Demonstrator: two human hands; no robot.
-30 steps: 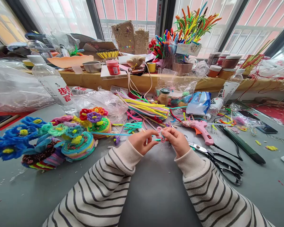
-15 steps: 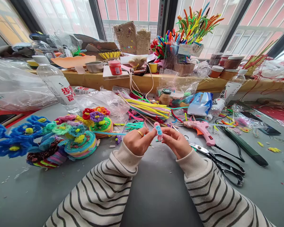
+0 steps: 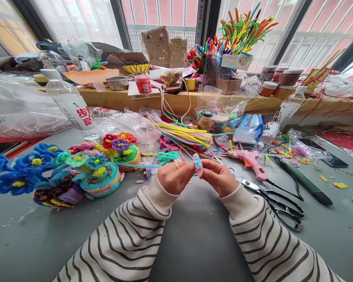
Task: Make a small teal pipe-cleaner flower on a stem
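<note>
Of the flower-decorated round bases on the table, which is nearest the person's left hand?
The green-topped base, bearing red, purple and orange flowers. The turquoise-topped base and the dark-topped base both sit farther from the left hand.

Hand clearance: open on the near side, obstructed ahead and at both flanks.
Bare tabletop [image 3: 198, 243] between the left sleeve [image 3: 120, 235] and right sleeve [image 3: 270, 235] gives a free lane up to the left hand [image 3: 173, 176] and right hand [image 3: 219, 177], which close the lane at a pink-and-blue piece [image 3: 198, 166]. Straight beyond, a pipe-cleaner bundle [image 3: 185, 131] blocks low passage. On the left, blue flowers [image 3: 29, 168] and a striped round piece [image 3: 101, 182] obstruct; a blue stem [image 3: 142, 166] spans toward the left hand. On the right, scissors [image 3: 264, 194] lie just beside the sleeve, the glue gun [image 3: 251, 158] beyond them.
</note>
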